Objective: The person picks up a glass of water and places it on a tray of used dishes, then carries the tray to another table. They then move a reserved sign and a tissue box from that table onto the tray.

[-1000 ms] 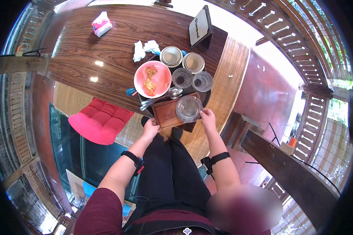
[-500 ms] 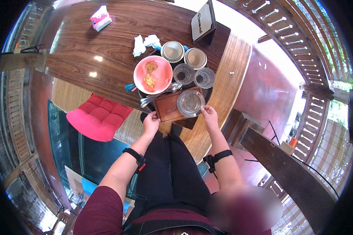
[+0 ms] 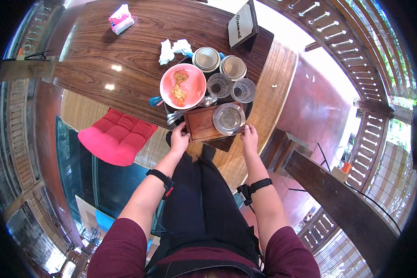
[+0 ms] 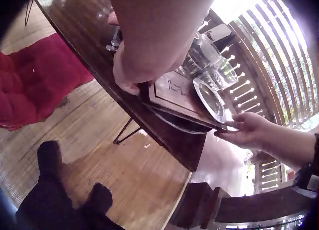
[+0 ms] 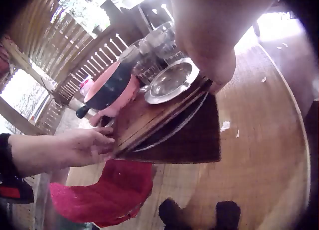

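Note:
A wooden board (image 3: 203, 123) lies over the near edge of a round dark tray (image 3: 249, 110), with a clear glass dish (image 3: 229, 119) on its right part. My left hand (image 3: 180, 139) pinches the board's left end; my right hand (image 3: 249, 139) pinches its right end. In the right wrist view, the left hand (image 5: 87, 146) has its thumb above the board (image 5: 144, 115) and fingers at the edge. Behind the board stand a pink bowl (image 3: 193, 88) with food remains, spoons (image 3: 173, 116), two glasses (image 3: 219, 85) and stacked pale bowls (image 3: 206, 59).
Crumpled tissues (image 3: 167, 52), a tissue pack (image 3: 121, 19) and a "Reserved" sign (image 3: 242, 25) stand on the wooden table (image 3: 92, 60). A red cushion (image 3: 118, 136) lies on the bench to the left. A dark wooden beam (image 3: 338, 190) is at the right.
The board and glass dish have shifted slightly right and up in the head view, with both hands still gripping the board. The view itself has also moved a little.

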The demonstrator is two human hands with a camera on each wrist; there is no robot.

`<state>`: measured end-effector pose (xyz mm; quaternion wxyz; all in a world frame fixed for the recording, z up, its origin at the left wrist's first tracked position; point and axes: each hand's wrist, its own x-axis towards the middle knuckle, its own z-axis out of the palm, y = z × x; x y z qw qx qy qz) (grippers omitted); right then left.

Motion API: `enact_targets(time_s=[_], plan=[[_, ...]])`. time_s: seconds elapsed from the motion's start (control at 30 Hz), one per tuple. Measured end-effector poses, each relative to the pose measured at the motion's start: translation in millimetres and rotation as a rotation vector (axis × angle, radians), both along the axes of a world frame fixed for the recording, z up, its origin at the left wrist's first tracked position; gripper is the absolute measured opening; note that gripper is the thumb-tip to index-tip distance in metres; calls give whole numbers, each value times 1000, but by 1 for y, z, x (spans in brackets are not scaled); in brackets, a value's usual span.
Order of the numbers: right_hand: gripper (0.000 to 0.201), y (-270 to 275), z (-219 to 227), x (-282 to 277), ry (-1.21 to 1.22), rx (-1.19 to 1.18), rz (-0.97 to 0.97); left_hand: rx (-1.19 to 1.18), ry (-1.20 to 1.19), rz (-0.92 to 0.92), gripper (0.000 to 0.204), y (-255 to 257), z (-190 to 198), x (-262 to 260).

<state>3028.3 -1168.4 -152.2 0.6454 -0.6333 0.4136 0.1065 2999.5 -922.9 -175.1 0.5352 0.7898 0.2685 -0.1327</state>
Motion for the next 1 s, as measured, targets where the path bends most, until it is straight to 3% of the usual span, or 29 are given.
enact_targets(time_s=[0.17,0.33,0.43,0.5,0.63,0.73,0.8,0.9,0.93,1.0], plan=[[36,5,3,-1,-41,69,2,-94,69,48,45,-5,11,4],[40,3,-1,-6,-118,83,36,-87,-45,79,44,-4,1,0],[42,-4,-13,-10,-148,80,96,-81,-58,91,44,-6,5,2],[44,-7,-15,-12,-118,-43,210,-98,-45,97,44,-5,10,4],[48,-5,-6,-15,-12,-111,332,-3,-36,22,42,-3,9,7],[52,-4,-17,-18,-176,-205,359,14,-47,-7,42,0,5,5],[53,-5,-12,-25,-144,-208,366,-41,-76,16,42,1,9,4],[56,-4,7,-32,-56,-321,475,56,-101,-110,41,11,32,-8],[58,-5,8,-38,-24,-378,526,47,-200,-147,39,18,26,-20],[58,-6,12,-54,-30,-403,602,-11,-158,-222,38,32,36,-41]])
